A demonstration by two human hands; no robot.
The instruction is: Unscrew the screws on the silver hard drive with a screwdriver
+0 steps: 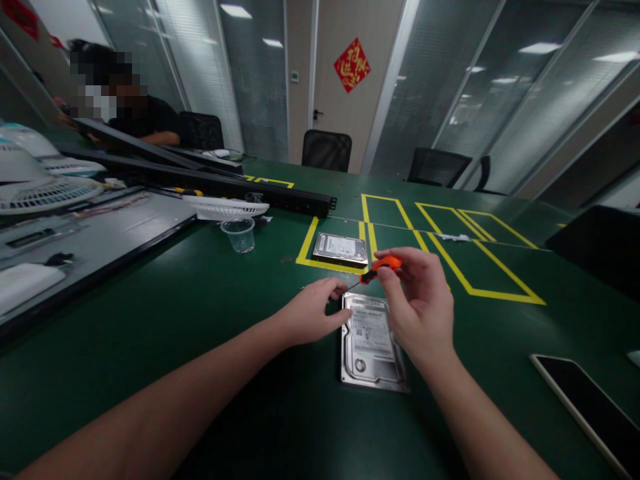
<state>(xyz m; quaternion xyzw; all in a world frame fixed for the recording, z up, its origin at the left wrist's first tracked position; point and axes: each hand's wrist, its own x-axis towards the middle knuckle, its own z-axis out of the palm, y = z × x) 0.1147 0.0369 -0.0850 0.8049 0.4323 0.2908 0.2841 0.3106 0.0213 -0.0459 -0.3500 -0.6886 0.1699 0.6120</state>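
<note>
A silver hard drive (373, 340) with a white label lies on the green table in front of me. My right hand (420, 303) is closed around the orange and black handle of a screwdriver (383, 268). Its thin shaft slants down to the left, and the tip meets the drive's far left corner. At that same corner is my left hand (320, 310), with its thumb on the drive's left edge and its curled fingertips beside the screwdriver tip. Whether a screw is under the tip is too small to see.
Beyond my hands, a second hard drive (341, 248) lies inside a yellow tape outline. A clear plastic cup (239, 235) stands left of it, near a white fan grille (225, 208) and a long black bar (280, 195). A phone (585, 407) lies at right. Another person sits far left.
</note>
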